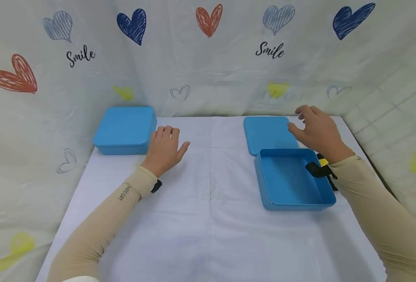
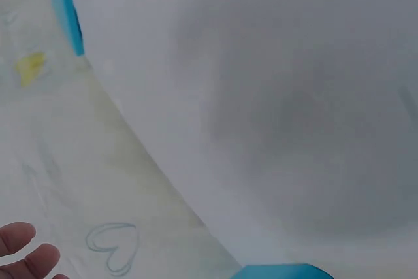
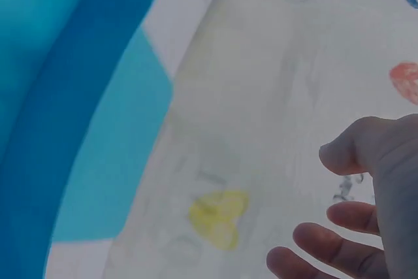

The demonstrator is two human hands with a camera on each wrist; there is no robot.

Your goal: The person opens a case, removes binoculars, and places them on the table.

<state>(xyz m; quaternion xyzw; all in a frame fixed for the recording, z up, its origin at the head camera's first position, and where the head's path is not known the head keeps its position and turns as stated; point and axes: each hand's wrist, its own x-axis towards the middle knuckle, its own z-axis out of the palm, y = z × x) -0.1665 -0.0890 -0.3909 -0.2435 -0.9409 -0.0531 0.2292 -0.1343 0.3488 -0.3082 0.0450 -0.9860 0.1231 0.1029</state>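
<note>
A closed blue box (image 1: pixel 124 127) stands at the back left of the table. My left hand (image 1: pixel 163 150) is at its right front corner with fingers extended and thumb spread, holding nothing; whether it touches the box I cannot tell. On the right, an open blue box (image 1: pixel 289 180) shows a bare floor, part of it hidden by a black piece at my right wrist. Its flat blue lid (image 1: pixel 269 133) lies just behind it. Above the lid's right side hovers my right hand (image 1: pixel 317 131), fingers loosely bent and thumb apart, with nothing in it.
White cloth covers the table (image 1: pixel 208 219). A curtain (image 1: pixel 208 70) printed with hearts hangs along the back and sides. Beside the open box's right wall, something yellow and black (image 1: pixel 323 161) shows partly under my right wrist; its kind is hidden.
</note>
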